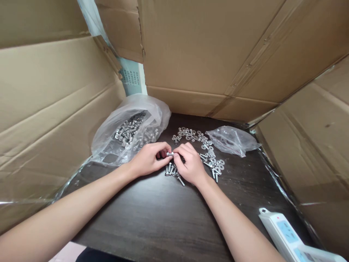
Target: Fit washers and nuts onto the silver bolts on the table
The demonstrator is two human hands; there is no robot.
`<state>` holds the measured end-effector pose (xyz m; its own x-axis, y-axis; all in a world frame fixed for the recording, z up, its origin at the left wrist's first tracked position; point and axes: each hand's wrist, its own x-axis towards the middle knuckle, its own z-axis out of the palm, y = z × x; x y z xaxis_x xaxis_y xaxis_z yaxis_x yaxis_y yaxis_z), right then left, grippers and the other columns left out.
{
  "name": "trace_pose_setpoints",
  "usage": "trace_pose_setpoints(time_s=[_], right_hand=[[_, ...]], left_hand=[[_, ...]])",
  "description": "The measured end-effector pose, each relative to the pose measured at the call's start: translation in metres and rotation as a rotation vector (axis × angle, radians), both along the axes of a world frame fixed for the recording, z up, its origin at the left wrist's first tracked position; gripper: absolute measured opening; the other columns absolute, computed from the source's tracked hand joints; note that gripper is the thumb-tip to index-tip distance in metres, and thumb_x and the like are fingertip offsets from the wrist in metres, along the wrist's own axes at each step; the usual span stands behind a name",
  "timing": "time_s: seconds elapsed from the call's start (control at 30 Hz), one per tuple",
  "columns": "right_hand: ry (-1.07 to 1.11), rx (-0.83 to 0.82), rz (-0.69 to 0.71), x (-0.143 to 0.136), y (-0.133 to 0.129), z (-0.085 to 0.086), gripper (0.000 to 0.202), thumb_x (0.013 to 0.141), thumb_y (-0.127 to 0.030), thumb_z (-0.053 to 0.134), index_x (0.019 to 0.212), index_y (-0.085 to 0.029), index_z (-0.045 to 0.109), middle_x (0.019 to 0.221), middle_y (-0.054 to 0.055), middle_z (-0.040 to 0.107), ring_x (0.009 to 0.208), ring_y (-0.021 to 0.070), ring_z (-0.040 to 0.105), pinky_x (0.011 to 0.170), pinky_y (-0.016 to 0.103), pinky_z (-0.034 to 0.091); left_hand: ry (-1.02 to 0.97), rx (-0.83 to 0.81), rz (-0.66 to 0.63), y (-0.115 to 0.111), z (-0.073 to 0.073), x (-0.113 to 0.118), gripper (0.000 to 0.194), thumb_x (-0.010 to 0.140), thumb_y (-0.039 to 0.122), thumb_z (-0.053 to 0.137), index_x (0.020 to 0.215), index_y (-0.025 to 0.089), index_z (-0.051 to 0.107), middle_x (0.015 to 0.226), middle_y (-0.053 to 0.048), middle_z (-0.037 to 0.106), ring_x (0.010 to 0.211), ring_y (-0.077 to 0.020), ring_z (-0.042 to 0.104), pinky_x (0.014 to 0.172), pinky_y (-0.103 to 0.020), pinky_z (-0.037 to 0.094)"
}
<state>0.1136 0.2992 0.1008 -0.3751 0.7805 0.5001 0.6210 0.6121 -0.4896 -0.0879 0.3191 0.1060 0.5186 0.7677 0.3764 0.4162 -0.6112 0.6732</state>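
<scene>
A makeshift hand-assembly or packing station, more like a small workshop corner than a home or office. A dark wood-grain table is walled in on three sides by large sheets of brown corrugated cardboard, flattened boxes stood on edge as screens. On the table lie bulk metal fasteners: a clear plastic bag full of silver bolts, a loose scatter of washers and bolts, and a second, nearly flat clear bag. A white power strip (with a red switch) sits at the near right edge. Behind the cardboard, a sliver of pale wall with a printed sheet shows, its writing too small to read.
</scene>
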Motion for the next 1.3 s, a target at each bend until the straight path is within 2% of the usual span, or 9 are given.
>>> trace_pose_setpoints(time_s=[0.7, 1.3], right_hand=[[-0.004, -0.019, 0.002, 0.0, -0.0009, 0.0021, 0.02, 0.099, -0.021, 0.048, 0.086, -0.021, 0.063, 0.084, 0.006, 0.065, 0.082, 0.0222, 0.054, 0.075, 0.037, 0.045], [-0.016, -0.017, 0.018, -0.0007, -0.0006, 0.0022, 0.023, 0.1, -0.02, 0.047, 0.082, -0.021, 0.061, 0.081, 0.006, 0.065, 0.079, 0.0217, 0.052, 0.074, 0.038, 0.044]], left_hand=[[0.005, 0.021, -0.001, 0.0, 0.0009, 0.0016, 0.008, 0.092, 0.027, 0.064, 0.093, 0.018, 0.064, 0.078, 0.0, 0.067, 0.068, -0.0133, 0.062, 0.067, -0.024, 0.05], [0.007, 0.018, -0.011, 0.0002, 0.0003, 0.0017, 0.008, 0.093, 0.026, 0.064, 0.092, 0.018, 0.063, 0.078, 0.0, 0.066, 0.068, -0.0132, 0.061, 0.066, -0.024, 0.05]])
